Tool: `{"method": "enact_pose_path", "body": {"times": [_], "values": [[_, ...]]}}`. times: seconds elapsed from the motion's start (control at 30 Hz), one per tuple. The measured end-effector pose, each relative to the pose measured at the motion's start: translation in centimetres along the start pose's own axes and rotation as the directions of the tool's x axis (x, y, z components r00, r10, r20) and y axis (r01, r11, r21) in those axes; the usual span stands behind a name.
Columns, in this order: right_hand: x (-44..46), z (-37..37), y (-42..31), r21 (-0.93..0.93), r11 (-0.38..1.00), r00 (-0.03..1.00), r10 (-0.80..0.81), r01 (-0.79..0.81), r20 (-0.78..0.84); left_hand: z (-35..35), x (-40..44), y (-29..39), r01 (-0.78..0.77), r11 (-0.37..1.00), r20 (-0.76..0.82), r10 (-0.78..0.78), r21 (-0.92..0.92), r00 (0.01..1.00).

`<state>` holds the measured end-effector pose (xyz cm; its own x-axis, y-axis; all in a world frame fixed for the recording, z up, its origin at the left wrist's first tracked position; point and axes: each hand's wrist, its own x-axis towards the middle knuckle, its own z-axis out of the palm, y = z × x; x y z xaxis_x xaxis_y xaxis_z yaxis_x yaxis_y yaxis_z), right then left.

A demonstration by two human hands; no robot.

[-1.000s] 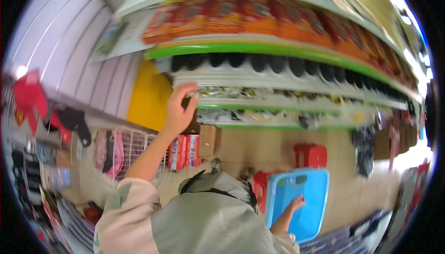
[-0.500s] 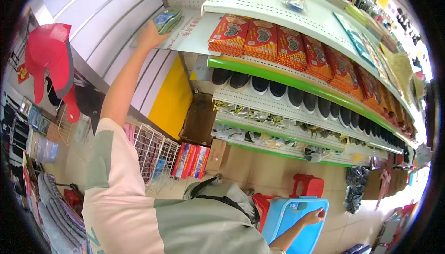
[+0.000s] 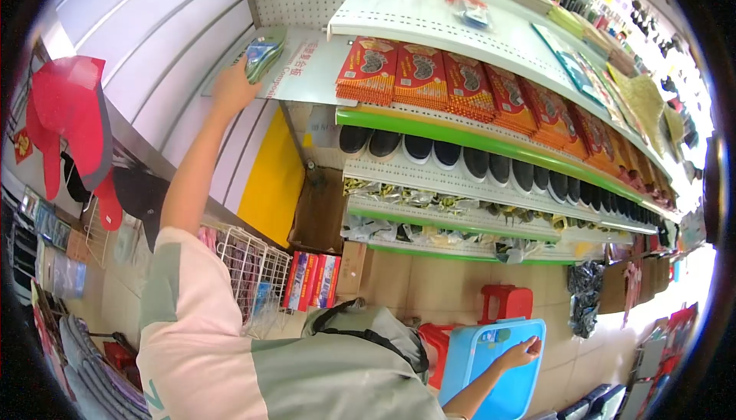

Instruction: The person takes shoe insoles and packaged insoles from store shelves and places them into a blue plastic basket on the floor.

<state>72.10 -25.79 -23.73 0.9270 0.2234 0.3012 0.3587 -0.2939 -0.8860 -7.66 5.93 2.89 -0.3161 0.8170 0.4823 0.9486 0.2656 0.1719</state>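
At the upper left my left hand reaches up to the shelf end, its fingers and thumb closed on a small stack of flat green-grey packs with blue on top. The packs are over a pale board printed with red characters. Their exact kind is too small to make out. At lower right my right hand is over a light-blue plastic tub, fingers curled and nothing visible in them. A flat pack with a blue label lies at the tub's far edge.
Red-and-orange packets line the shelf right of the board, with dark shoes below. Red caps hang at left. A white wire basket and red stools stand on the floor.
The view has shifted slightly, so the shelf and caps sit lower in it. The packs in my left hand are tilted more steeply. My right hand stays over the tub.
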Motion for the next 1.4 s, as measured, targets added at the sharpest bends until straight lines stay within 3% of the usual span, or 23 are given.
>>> {"method": "enact_pose_path", "body": {"times": [0.1, 0.3, 0.37, 0.47, 0.5, 0.6, 0.7, 0.8, 0.93, 1.0, 1.1, 1.2, 1.23, 1.27, 1.4], "values": [[-0.2, 0.0, -1.3, 0.042, 0.999, 1.0, -0.002, 0.002, 0.015, -0.8, -2.8, -0.2, -0.043, 0.999, -0.078, 0.043, 0.001, 0.996], [-1.5, 2.3, -5.6, 0.194, 0.98, 0.995, 0.017, -0.037, 0.103, -3.1, -6.5, 1.5, 0.094, 0.992, -0.004, -0.094, -0.083, 0.996], [-1.9, 3.5, -6.9, 0.248, 0.967, 0.989, 0.025, -0.061, 0.146, -2.2, -6.7, 0.5, 0.034, 0.993, -0.043, -0.039, -0.112, 0.998], [-2.1, 5.7, -6.5, 0.247, 0.966, 0.972, -0.127, 0.076, 0.197, -2.2, -6.4, 0.6, 0.033, 0.991, -0.053, -0.041, -0.133, 0.998], [-3.1, 5.9, -8.7, 0.266, 0.962, 0.966, -0.119, 0.055, 0.229, -2.3, -6.5, 0.6, 0.05, 0.989, -0.046, -0.057, -0.137, 0.997], [-5.7, 5.9, -13.9, 0.313, 0.949, 0.946, -0.06, -0.045, 0.32, -1.9, -7.0, -0.2, 0.064, 0.972, -0.163, -0.103, -0.224, 0.981], [-6.7, 6.7, -14.3, 0.388, 0.922, 0.939, -0.127, -0.007, 0.32, -5.6, -9.7, 1.7, 0.126, 0.907, -0.164, -0.206, -0.402, 0.965], [-8.2, 7.3, -15.4, 0.432, 0.9, 0.89, -0.155, -0.052, 0.428, -7.5, -14.2, 4.3, 0.01, 0.798, -0.288, -0.23, -0.603, 0.93], [-12.2, 7.7, -17.8, 0.331, 0.939, 0.693, -0.177, -0.094, 0.699, -6.9, -21.3, 8.9, -0.096, 0.666, -0.346, -0.254, -0.74, 0.903], [-15.2, 7.2, -21.5, 0.407, 0.91, 0.517, -0.309, -0.084, 0.798, -6.4, -24.9, 11.2, -0.106, 0.6, -0.289, -0.217, -0.793, 0.932], [-19.4, 6.9, -24.5, 0.391, 0.842, 0.188, -0.344, -0.372, 0.92, -5.9, -29.6, 14.8, 0.034, 0.314, -0.003, -0.118, -0.949, 0.993], [-22.6, 6.8, -27.2, 0.319, 0.67, -0.073, -0.488, -0.67, 0.87, -4.1, -33.9, 16.8, 0.192, 0.168, 0.203, 0.053, -0.967, 0.978], [-23.6, 6.9, -27.7, 0.286, 0.575, -0.077, -0.524, -0.766, 0.848, -4.8, -34.8, 18.2, 0.309, 0.017, 0.309, 0.109, -0.951, 0.945], [-24.4, 6.9, -28.0, 0.25, 0.467, -0.067, -0.563, -0.848, 0.824, -4.6, -35.9, 18.7, 0.31, 0.032, 0.311, 0.176, -0.95, 0.934], [-23.1, 5.7, -29.8, 0.274, 0.57, -0.015, -0.45, -0.775, 0.893, -4.4, -38.8, 20.9, 0.354, 0.068, 0.353, 0.379, -0.933, 0.856]]}}
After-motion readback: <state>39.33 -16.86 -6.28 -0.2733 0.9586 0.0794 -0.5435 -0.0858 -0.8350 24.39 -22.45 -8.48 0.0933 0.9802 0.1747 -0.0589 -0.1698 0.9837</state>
